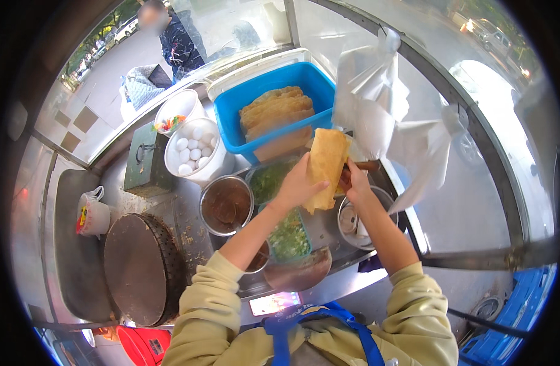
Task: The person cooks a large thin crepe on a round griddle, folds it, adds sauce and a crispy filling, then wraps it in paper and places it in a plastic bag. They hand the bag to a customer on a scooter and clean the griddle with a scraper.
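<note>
Both my hands hold a golden fried dough sheet (325,167) up over the counter, in front of a blue tub. My left hand (297,183) grips its left edge, the thumb lying across the front. At the right edge is my right hand (354,182), with some fingers hidden behind the sheet. More browned, crisp sheets (277,110) are stacked in the blue plastic tub (234,137). Below my left wrist sits a container of chopped green onion (289,235), with a container of leafy greens (267,180) beyond it.
A round black griddle (135,270) stands at left. Near it are a green metal box (145,160), a bucket of white eggs (195,151) and a steel pot of brown sauce (227,206). Plastic bags (371,96) hang at right. A person (179,45) stands outside.
</note>
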Demonstrator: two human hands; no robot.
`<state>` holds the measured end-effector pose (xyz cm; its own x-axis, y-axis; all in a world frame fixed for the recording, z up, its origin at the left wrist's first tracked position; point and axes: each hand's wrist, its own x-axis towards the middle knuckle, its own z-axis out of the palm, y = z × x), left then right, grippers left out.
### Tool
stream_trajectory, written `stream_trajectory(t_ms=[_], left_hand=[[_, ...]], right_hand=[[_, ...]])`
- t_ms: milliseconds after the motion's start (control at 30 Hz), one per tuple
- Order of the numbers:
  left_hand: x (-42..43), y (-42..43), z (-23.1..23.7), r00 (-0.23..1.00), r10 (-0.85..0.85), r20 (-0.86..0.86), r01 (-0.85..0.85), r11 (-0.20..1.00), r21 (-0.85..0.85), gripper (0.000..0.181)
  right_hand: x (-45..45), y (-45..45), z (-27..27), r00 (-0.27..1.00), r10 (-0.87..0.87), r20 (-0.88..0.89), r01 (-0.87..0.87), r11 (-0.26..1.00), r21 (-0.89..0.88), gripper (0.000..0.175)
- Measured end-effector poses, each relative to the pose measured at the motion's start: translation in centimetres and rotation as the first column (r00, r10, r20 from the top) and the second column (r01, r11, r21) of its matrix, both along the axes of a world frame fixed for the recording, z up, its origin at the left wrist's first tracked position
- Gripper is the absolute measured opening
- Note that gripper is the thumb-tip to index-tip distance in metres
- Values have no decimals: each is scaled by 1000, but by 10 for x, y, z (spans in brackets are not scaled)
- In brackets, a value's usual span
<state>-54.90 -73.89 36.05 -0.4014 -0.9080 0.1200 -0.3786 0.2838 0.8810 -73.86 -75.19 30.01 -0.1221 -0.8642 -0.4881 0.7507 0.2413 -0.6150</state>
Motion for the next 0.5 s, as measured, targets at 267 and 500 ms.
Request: stream_trajectory(t_ms=[267, 500], left_hand=[[29, -83, 4, 226, 418, 880, 824, 400, -402, 40], [30, -121, -20, 52, 490, 870, 957, 225, -184, 37]], right_hand=[[-7, 15, -1, 976, 57, 209, -65, 997, 29, 28], [-14, 55, 18, 986, -29, 162, 31, 999, -10, 33]])
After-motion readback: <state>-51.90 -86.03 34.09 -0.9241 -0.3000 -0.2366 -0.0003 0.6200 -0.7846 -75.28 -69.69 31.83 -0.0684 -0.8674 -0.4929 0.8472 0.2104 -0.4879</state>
